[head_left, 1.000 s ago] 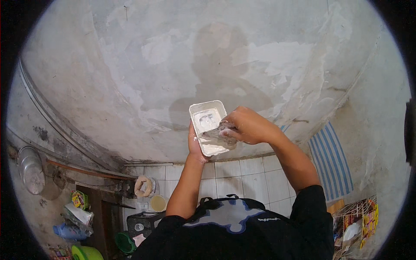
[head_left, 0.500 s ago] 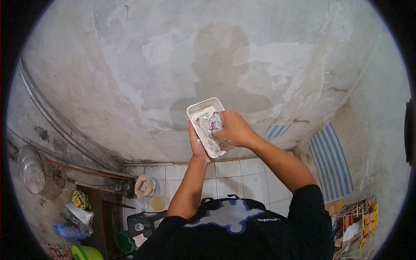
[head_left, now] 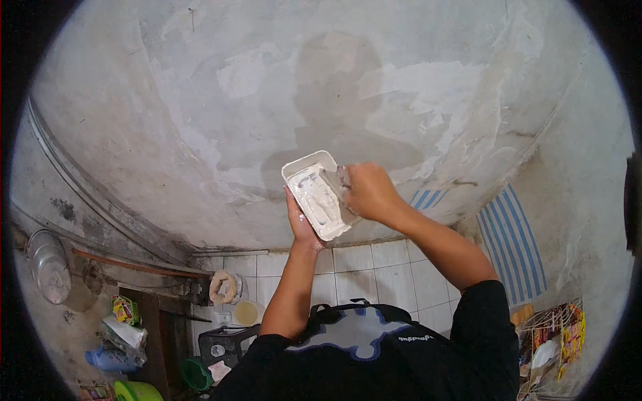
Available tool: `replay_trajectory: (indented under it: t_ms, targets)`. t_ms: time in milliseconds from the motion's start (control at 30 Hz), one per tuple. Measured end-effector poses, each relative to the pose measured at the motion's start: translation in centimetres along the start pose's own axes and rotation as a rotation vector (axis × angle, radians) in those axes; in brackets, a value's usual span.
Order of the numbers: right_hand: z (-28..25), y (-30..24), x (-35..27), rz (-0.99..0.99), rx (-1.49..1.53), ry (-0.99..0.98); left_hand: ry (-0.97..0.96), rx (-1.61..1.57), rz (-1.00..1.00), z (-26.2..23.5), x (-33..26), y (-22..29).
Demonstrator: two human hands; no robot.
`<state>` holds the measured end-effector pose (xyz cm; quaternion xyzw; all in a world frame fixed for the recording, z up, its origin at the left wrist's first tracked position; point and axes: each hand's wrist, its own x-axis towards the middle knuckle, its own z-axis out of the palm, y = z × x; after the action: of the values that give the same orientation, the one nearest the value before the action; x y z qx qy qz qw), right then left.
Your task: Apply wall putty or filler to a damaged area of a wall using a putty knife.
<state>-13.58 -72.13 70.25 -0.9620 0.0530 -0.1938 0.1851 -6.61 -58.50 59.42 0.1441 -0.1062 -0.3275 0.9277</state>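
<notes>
My left hand [head_left: 301,223] supports a white rectangular tray [head_left: 306,160] from its left side and below, fingers mostly hidden beneath it. Wet white putty [head_left: 313,198] coats the tray's inside, smeared up to the rim and over its near end. At the tray's right rim, my right hand [head_left: 372,192] is closed round a flat putty scraper [head_left: 333,179]. The scraper's blade is smeared with putty and seen nearly edge-on; its grip is hidden in my fingers. In front of me rises a grey wall [head_left: 254,134] with uneven whitish patches.
White floor tiles [head_left: 354,259] lie below. Low on the left are a black stool [head_left: 231,339], a tub of pale liquid [head_left: 248,312], an open bag [head_left: 223,287] and a green basin [head_left: 196,374]. A metal pot [head_left: 49,267] hangs at far left; blue-striped cloth [head_left: 513,247] is at right.
My right hand has moved slightly right and turned the scraper from lying over the putty to the tray's right rim. The tray has shifted a little left.
</notes>
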Motion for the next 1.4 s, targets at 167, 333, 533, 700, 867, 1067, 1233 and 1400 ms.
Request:
replay_trajectory:
  t_ms: [167, 333, 533, 700, 867, 1067, 1233, 1400]
  targets:
    - [1.5, -1.4, -0.6, 0.083, 0.130, -0.053, 0.002, 0.012, -0.015, 0.6, 0.0, -0.6]
    - [-0.5, -2.2, 0.5, 0.071, 0.291, 0.092, 0.008, -0.035, -0.043, -0.2, -0.1, -0.7]
    - [2.3, 0.2, -0.1, 0.068, 0.406, -0.063, 0.001, -0.045, -0.014, 0.2, 0.6, -1.0]
    - [1.2, -0.7, 1.0, 0.105, 0.240, 0.013, 0.010, -0.044, -0.039, -0.2, 0.4, -1.4]
    - [1.2, -0.3, 0.0, 0.077, 0.209, -0.085, -0.113, -0.093, -0.068, -0.1, 0.3, -0.7]
    - [-1.8, 0.2, 1.2, 0.075, 0.306, 0.015, -0.080, -0.077, -0.079, -0.4, 0.2, -0.6]
    - [0.7, 0.7, 0.2, 0.102, 0.113, -0.031, -0.082, -0.093, -0.083, 0.3, 0.7, -0.2]
    - [0.6, 0.1, 0.4, 0.071, 0.307, 0.014, -0.089, -0.077, -0.076, 0.6, 0.6, -0.1]
